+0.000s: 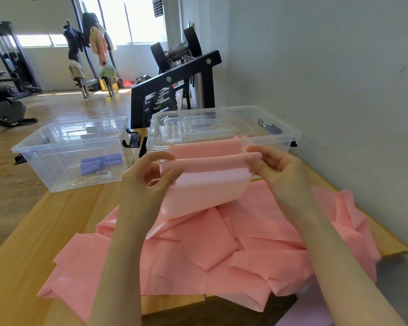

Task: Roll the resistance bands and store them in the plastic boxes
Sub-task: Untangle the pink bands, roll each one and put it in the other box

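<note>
Pink resistance band (pixel 205 182): thin, smooth, matte sheet, wide and flat, top end turned over into a loose first roll. It is held up above the wooden table (pixel 33 234), in front of the right clear box (pixel 280 135), with the rest trailing down into a crumpled pink heap (pixel 222 250) on the tabletop.

Left hand (pixel 149 177) pinches the roll's left end, thumb in front, fingers curled over the top. Right hand (pixel 276 165) pinches the right end the same way, fingers bent round the fold. Both forearms reach in from the bottom edge.

Left clear box (pixel 33 147): rigid transparent plastic, rectangular, with purple rolled bands (pixel 99 162) on its floor beside a barcode label. The right box holds clear plastic pieces, hard to make out through the walls. Heap layers overlap, so a band count is not readable. A lilac patch at bottom right is cut off.
</note>
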